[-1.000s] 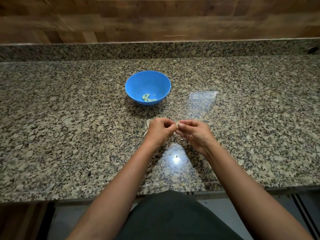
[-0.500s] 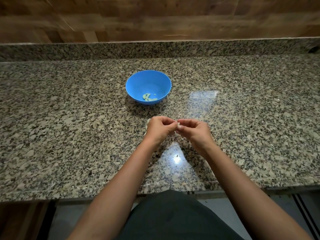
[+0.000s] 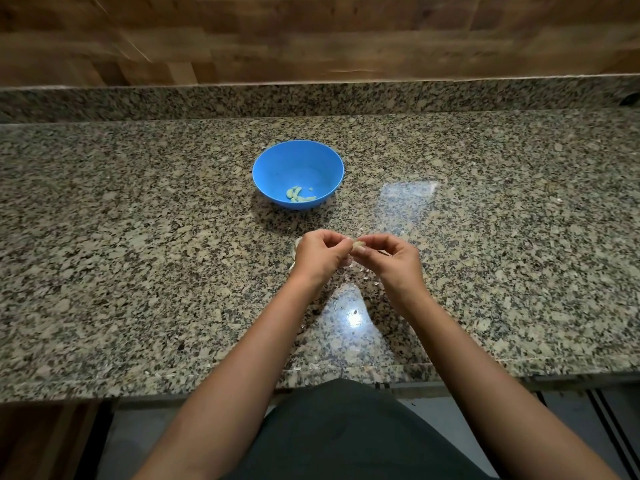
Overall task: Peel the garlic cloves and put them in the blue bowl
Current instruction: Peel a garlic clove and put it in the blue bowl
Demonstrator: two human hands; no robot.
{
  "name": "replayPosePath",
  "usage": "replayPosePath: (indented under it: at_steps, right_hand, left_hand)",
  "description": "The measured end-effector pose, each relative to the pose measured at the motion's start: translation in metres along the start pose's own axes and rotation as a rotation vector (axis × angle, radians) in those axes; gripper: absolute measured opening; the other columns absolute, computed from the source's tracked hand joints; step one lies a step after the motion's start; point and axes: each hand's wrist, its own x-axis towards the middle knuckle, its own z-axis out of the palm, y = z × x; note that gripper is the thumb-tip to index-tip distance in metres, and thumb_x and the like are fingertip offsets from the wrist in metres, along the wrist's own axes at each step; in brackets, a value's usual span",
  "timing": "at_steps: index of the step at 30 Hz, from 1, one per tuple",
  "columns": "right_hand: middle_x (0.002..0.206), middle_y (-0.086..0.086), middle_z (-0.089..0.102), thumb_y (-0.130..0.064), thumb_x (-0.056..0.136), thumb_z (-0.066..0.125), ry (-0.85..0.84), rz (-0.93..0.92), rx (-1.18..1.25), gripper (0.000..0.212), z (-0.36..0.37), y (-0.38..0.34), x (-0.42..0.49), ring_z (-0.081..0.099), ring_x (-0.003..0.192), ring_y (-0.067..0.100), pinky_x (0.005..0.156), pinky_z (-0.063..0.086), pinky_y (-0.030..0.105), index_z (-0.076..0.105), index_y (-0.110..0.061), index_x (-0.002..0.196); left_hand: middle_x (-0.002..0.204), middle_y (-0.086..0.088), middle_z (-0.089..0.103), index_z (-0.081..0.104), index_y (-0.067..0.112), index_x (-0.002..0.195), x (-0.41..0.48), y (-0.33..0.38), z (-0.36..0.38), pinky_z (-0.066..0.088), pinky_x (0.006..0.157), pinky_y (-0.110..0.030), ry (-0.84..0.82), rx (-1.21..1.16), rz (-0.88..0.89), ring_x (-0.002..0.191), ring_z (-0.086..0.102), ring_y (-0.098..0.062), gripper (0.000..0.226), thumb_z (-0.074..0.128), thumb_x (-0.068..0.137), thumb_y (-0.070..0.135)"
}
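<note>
Grip unchanged: left hand [image 3: 320, 256], right hand [image 3: 394, 261] pinch garlic clove [image 3: 356, 244], same spot.

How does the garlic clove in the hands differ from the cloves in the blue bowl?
The held clove is single, pinched between left hand and right hand; the bowl cloves are several, lying loose in the blue bowl. The held clove is mostly hidden by fingers; the bowl cloves show fully. Both look pale.
</note>
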Motion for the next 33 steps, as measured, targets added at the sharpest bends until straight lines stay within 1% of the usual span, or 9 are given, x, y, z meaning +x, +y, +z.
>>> replayPosePath:
  at_steps: [4,7,12,16,18,22,25,28,33]
  right_hand:
    - [0.083,0.012,0.067,0.01,0.082,0.058,0.003,0.107,0.236,0.011,-0.005,-0.004,0.003,0.067,0.077,0.023,0.075,0.058,0.028,0.061,0.002,0.089]
    - [0.083,0.013,0.067,0.009,0.082,0.057,-0.002,0.116,0.214,0.011,-0.009,-0.005,0.006,0.066,0.075,0.024,0.071,0.058,0.028,0.061,0.001,0.09]
    - [0.088,0.017,0.066,0.008,0.084,0.056,-0.03,0.109,0.094,0.016,-0.006,-0.004,0.006,0.063,0.074,0.022,0.071,0.057,0.027,0.064,0.001,0.096]
    - [0.092,0.02,0.066,0.01,0.085,0.054,-0.026,0.186,0.287,0.022,0.0,-0.005,0.004,0.065,0.081,0.026,0.079,0.055,0.032,0.058,0.01,0.106]
    - [0.089,0.018,0.067,0.011,0.084,0.055,-0.024,0.219,0.332,0.021,0.002,-0.007,0.004,0.066,0.077,0.023,0.075,0.056,0.028,0.059,0.011,0.105]
    - [0.082,0.014,0.066,0.009,0.085,0.053,-0.023,0.241,0.391,0.014,0.004,-0.011,0.006,0.066,0.068,0.017,0.069,0.056,0.024,0.063,0.005,0.095]
    - [0.081,0.015,0.066,0.012,0.084,0.052,-0.007,0.228,0.415,0.016,0.002,-0.011,0.009,0.066,0.067,0.017,0.068,0.056,0.023,0.061,0.008,0.097]
    - [0.085,0.016,0.065,0.013,0.083,0.053,-0.013,0.211,0.395,0.018,-0.001,-0.011,0.01,0.065,0.074,0.021,0.075,0.055,0.026,0.058,0.011,0.101]
    - [0.085,0.016,0.066,0.011,0.079,0.059,-0.07,0.153,0.291,0.015,-0.005,-0.011,0.01,0.065,0.077,0.022,0.078,0.055,0.027,0.062,0.006,0.093]
  left_hand:
    - [0.082,-0.007,0.068,0.065,0.013,0.081,0.001,-0.005,-0.007,0.056,0.08,-0.046,-0.008,0.204,0.033,0.078,0.068,-0.024,0.006,0.065,0.084,0.008]
    - [0.092,-0.004,0.069,0.068,0.013,0.094,-0.001,-0.002,-0.007,0.056,0.083,-0.039,-0.031,0.241,0.074,0.08,0.067,-0.018,0.017,0.059,0.086,0.001]
    - [0.087,-0.009,0.07,0.068,0.01,0.088,-0.004,0.004,-0.002,0.057,0.08,-0.036,-0.084,0.06,0.05,0.083,0.067,-0.024,0.007,0.07,0.082,0.012]
    - [0.081,-0.009,0.069,0.066,0.011,0.082,-0.002,0.001,-0.001,0.057,0.074,-0.032,-0.049,0.023,0.06,0.078,0.065,-0.022,0.004,0.07,0.082,0.009]
    - [0.079,-0.007,0.069,0.066,0.014,0.081,-0.001,-0.002,-0.001,0.058,0.074,-0.033,-0.009,0.097,0.117,0.075,0.066,-0.02,0.005,0.071,0.082,0.013]
    - [0.076,0.001,0.067,0.065,0.02,0.077,-0.004,-0.003,0.002,0.056,0.071,-0.026,0.018,0.231,0.234,0.07,0.064,-0.011,0.01,0.073,0.079,0.014]
    - [0.075,0.001,0.067,0.065,0.021,0.078,-0.004,-0.002,0.002,0.056,0.07,-0.028,0.037,0.162,0.215,0.069,0.064,-0.012,0.01,0.073,0.08,0.017]
    - [0.081,-0.003,0.07,0.066,0.019,0.084,-0.004,-0.002,0.002,0.058,0.076,-0.034,0.022,0.109,0.184,0.077,0.068,-0.017,0.008,0.073,0.08,0.017]
    - [0.082,-0.007,0.071,0.067,0.02,0.084,-0.001,-0.002,0.003,0.057,0.08,-0.043,-0.005,0.118,0.183,0.082,0.069,-0.025,0.007,0.069,0.084,0.014]
